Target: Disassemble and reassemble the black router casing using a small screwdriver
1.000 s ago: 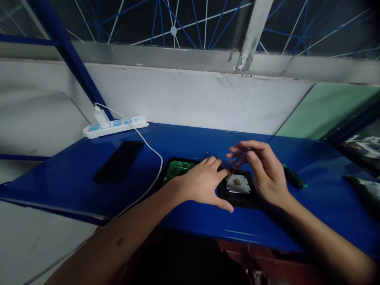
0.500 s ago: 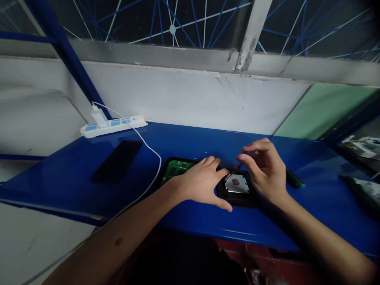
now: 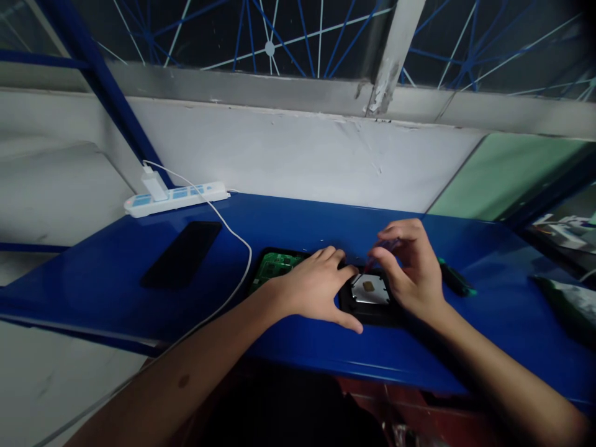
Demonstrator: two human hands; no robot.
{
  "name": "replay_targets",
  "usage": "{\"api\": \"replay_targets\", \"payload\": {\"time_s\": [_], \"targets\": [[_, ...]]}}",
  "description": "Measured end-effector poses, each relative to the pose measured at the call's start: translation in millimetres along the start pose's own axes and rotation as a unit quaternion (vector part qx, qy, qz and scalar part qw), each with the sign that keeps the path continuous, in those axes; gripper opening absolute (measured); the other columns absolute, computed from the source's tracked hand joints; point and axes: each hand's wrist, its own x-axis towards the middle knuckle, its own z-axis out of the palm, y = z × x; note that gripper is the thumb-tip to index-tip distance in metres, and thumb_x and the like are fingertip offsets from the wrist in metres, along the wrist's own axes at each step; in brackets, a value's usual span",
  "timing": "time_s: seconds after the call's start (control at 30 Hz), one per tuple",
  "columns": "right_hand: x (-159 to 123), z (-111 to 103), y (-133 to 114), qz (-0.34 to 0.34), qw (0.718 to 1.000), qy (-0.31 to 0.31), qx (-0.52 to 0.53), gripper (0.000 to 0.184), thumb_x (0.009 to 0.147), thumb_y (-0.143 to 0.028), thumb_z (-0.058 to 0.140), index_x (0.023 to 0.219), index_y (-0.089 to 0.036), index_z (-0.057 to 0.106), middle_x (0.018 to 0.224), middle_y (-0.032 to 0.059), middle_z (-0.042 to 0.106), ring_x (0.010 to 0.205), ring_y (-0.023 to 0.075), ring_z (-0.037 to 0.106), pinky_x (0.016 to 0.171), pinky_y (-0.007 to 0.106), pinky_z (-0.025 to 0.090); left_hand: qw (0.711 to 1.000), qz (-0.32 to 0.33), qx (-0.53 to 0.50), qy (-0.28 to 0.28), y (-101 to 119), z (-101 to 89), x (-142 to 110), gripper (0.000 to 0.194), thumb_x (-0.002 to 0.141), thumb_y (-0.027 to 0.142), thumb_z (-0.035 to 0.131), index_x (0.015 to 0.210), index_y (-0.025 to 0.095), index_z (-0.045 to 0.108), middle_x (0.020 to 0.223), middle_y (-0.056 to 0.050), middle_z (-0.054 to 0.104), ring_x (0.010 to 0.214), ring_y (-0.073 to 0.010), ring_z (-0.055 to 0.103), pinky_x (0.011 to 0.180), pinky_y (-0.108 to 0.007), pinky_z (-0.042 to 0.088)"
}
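Black housing [image 3: 372, 315] with silver plate [image 3: 376, 293] lies on blue table [image 3: 298, 217], between the hands. Right hand [image 3: 414, 270] pinches slim tool [image 3: 369, 266], tip near plate's 10 o'clock corner. Left hand [image 3: 319, 279] spread, fingers at housing's 10 o'clock edge; circuit board [image 3: 274, 264] toward 9 o'clock, partly hidden.

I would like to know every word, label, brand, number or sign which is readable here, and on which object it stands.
There is no readable text.
Green circuit board: any markings are too small to read.
Silver plate: no legible text.
White power strip: any printing is too small to read.
Packet at the right edge: too blurred to read.
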Motion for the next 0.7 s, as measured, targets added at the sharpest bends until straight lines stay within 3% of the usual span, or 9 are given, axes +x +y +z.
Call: {"api": "replay_targets", "payload": {"time_s": [0.23,0.37,0.5,0.6,0.7], "targets": [[1.7,1.0,-3.6,-0.027,0.999,0.013,-0.032,0.028,0.086,-0.018,0.072,0.111,-0.028,0.063,0.097,0.0012,0.055,0.077,0.0137,0.060,0.063,0.031,0.058,1.000,0.003,-0.002,-0.010,-1.0,-0.4,0.4,0.093,0.070,0.081,0.067,0.135,0.016,0.055,0.121,-0.016,0.057,0.115,-0.0357,0.051,0.101,-0.046,0.040],[0.5,2.5,-6.8,0.025,0.999,0.014,-0.021,0.034,0.092,-0.019,0.065,0.124,-0.029,0.058,0.100,0.0017,0.064,0.079,0.0150,0.068,0.071,0.035,0.060,1.000,0.004,-0.001,-0.005,-1.6,1.3,0.1,0.093,0.070,0.082,0.066,0.135,0.016,0.055,0.120,-0.016,0.056,0.112,-0.0346,0.051,0.101,-0.046,0.040],[-1.6,1.1,-6.8,0.055,0.998,-0.008,0.008,0.027,0.098,-0.021,0.052,0.125,-0.028,0.055,0.111,0.0051,0.068,0.093,0.0189,0.072,0.075,0.037,0.060,1.000,0.005,-0.004,-0.003,-1.3,0.9,-0.2,0.091,0.070,0.082,0.066,0.133,0.017,0.056,0.118,-0.014,0.056,0.110,-0.0332,0.052,0.101,-0.046,0.041],[-2.0,-0.9,-4.2,0.017,0.999,-0.017,0.030,0.023,0.095,-0.023,0.058,0.118,-0.027,0.058,0.116,0.0066,0.062,0.094,0.0205,0.070,0.073,0.039,0.060,1.000,0.004,-0.004,-0.001,-1.4,1.3,-0.3,0.091,0.069,0.081,0.067,0.131,0.016,0.057,0.115,-0.014,0.057,0.111,-0.0335,0.052,0.099,-0.045,0.042],[-1.5,-2.6,-0.6,-0.040,0.999,-0.030,0.018,0.030,0.084,-0.023,0.074,0.110,-0.028,0.062,0.104,0.0047,0.058,0.090,0.0214,0.066,0.074,0.042,0.060,1.000,0.004,0.002,0.005,-1.7,2.8,0.2,0.089,0.069,0.082,0.067,0.128,0.015,0.059,0.115,-0.015,0.058,0.112,-0.0353,0.053,0.100,-0.045,0.042]]}}
